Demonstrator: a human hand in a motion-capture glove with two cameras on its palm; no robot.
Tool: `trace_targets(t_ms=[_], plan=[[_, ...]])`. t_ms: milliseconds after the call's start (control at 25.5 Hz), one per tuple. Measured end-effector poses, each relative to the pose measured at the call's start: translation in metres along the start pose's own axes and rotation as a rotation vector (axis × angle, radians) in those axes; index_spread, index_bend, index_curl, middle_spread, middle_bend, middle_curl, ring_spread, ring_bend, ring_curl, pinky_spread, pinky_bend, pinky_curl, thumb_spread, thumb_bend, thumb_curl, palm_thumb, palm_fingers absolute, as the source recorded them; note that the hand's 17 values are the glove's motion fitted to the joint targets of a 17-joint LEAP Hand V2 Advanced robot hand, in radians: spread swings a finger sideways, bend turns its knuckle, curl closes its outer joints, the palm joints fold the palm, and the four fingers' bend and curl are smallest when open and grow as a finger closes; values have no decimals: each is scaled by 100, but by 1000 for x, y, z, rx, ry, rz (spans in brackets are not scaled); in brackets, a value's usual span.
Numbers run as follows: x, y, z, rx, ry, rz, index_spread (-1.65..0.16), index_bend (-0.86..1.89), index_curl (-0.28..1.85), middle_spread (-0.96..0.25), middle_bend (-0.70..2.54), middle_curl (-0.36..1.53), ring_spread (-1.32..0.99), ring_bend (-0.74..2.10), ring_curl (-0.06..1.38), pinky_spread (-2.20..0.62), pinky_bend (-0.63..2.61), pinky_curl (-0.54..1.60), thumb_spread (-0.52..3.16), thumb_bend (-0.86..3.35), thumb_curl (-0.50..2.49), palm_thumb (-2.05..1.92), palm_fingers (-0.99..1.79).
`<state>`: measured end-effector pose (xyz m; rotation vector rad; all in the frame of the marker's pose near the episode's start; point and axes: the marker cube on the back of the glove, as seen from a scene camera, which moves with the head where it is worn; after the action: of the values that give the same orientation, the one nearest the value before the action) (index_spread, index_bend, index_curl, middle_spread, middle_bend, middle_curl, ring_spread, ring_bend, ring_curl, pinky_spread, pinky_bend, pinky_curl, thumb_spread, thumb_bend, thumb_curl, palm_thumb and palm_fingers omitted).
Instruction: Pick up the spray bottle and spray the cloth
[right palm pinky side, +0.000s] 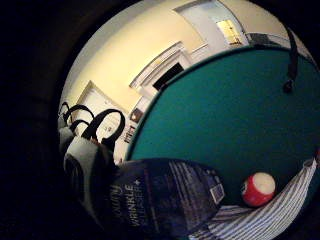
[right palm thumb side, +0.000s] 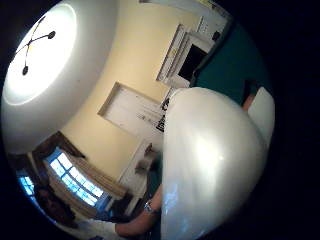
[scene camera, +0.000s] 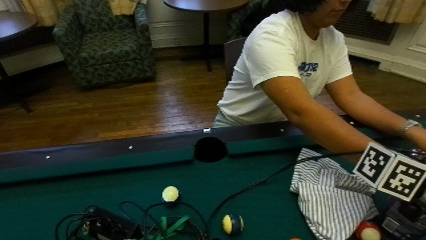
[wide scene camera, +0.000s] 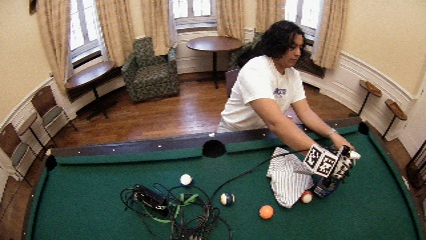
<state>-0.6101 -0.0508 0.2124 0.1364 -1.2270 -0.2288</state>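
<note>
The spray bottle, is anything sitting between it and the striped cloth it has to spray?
Nothing visible blocks it. The spray bottle, at the gloved right hand, sits right beside the striped cloth on the green table. A red-and-white ball lies against the cloth's edge next to the bottle, not between them.

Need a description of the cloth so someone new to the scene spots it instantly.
Start at the green pool table and go to the side where the person's gloved right hand holds the spray bottle. The cloth lies crumpled on the felt beside it. It is the only fabric there, white with thin dark stripes, unlike the round balls nearby.
</note>
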Motion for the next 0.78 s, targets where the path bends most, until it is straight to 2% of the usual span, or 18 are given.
trace_targets(t_ms=[785], plan=[[10, -4, -4, -79, -41, 22, -27, 38, 60, -21, 64, 51, -21, 64, 45, -31, 39, 39, 31, -3, 86, 88, 139]])
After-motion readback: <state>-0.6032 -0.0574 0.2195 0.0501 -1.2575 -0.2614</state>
